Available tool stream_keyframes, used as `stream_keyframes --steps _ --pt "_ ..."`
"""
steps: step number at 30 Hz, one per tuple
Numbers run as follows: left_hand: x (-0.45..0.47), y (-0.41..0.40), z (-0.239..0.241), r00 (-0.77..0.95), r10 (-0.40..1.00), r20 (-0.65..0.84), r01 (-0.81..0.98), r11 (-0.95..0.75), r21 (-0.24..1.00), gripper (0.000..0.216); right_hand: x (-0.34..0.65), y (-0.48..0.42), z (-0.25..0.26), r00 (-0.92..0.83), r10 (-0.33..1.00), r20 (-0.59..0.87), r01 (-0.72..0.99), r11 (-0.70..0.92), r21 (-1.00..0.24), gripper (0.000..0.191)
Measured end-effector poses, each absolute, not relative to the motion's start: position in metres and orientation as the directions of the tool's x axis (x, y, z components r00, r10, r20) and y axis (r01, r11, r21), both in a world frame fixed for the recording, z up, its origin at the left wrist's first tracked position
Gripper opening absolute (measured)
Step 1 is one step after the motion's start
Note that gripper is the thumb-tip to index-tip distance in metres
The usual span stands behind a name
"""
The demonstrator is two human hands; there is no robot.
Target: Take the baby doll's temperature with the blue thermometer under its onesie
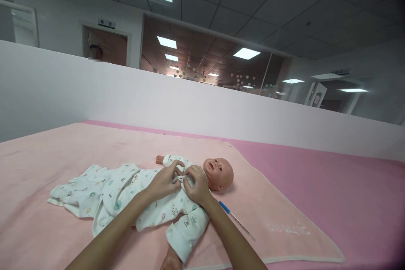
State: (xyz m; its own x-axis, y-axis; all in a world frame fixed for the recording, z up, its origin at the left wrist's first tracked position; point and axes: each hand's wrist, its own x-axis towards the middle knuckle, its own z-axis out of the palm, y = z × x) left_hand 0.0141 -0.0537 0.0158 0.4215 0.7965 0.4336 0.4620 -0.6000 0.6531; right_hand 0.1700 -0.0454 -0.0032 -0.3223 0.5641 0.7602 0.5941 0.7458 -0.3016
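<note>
A baby doll (pixel 222 174) lies face up on a pink blanket (pixel 278 219), its head to the right. It wears a white printed baby outfit (pixel 122 192) with long sleeves; the loose legs of the outfit spread to the left. At the doll's chest, white cloth ties (pixel 180 177) run between my two hands. My left hand (pixel 165 182) is closed, fingers pinching one side of the ties. Opposite it, my right hand (pixel 196 184) pinches the other side near the doll's neck. The exact fingertip contact is partly hidden.
A thermometer-like stick (pixel 237 221) with a blue cap lies on the blanket beside my right forearm. Beyond the blanket is a darker pink surface (pixel 303 177), bounded by a low white wall (pixel 158 97). A person (pixel 95 53) shows in a far doorway.
</note>
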Motion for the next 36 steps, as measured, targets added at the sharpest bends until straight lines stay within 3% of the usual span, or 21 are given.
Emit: stream_keyframes --steps 11,23,36 --pt "0.009 -0.051 0.019 0.486 0.786 0.381 0.325 -0.567 0.757 0.051 0.169 -0.046 -0.003 -0.317 0.577 0.752 0.585 0.744 -0.324 0.011" --pt "0.007 -0.047 0.020 0.456 0.820 0.346 0.312 -0.511 0.801 0.026 0.168 -0.043 -0.007 -0.223 0.594 0.773 0.593 0.712 -0.376 0.008" --pt "0.005 -0.038 0.013 0.443 0.852 0.279 0.121 -0.365 0.923 0.027 0.170 -0.043 -0.006 -0.238 0.580 0.779 0.620 0.708 -0.338 0.007"
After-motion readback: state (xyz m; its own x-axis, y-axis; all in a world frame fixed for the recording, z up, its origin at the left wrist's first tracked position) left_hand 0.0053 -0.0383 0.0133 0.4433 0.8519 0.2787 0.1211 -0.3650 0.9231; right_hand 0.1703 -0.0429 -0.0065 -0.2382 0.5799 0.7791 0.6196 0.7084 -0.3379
